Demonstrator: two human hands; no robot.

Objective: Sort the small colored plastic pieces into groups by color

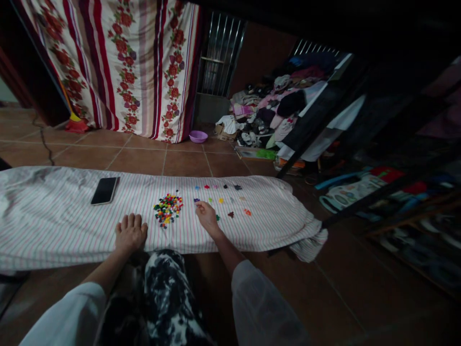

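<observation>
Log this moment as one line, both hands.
left hand: palm down on striped cloth; right hand: at purple-blue pieces, grip unclear; multicolored pile: between hands

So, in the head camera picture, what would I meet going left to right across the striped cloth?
Phone, left hand, pile of small colourful pieces, right hand, little brown cluster, little orange cluster.

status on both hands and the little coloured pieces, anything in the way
Left hand flat on striped cloth. Right hand at dark blue pieces, grip unclear. Mixed heap between hands. Phone apart from heap.
</observation>
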